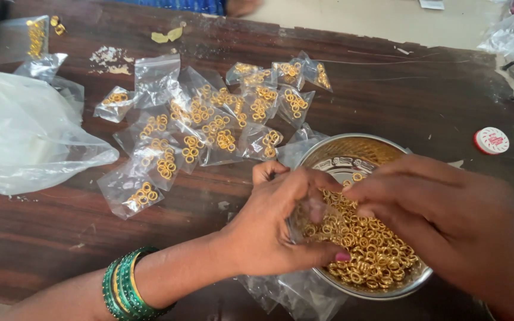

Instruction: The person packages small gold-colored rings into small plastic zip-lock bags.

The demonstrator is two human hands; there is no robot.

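1. Spanning the view, a dark wooden table (423,101) stands on pale floor (340,15).
2. Filled ring packets (209,122) lie scattered mid-table.
3. Steel bowl (352,157) holds gold rings (370,244).
4. Left hand (269,229) pinches a clear packet (313,217) over the bowl.
5. Right hand (447,220) fingers its mouth, pinching.

I am seeing my left hand (275,223) pinching a small clear bag (316,217) over a steel bowl (352,145) of gold rings (370,244), while my right hand (447,220) is meeting it with fingertips at the bag's mouth. Filled bags (209,122) are lying scattered just beyond my left hand. Green bangles (127,284) are circling my left wrist.
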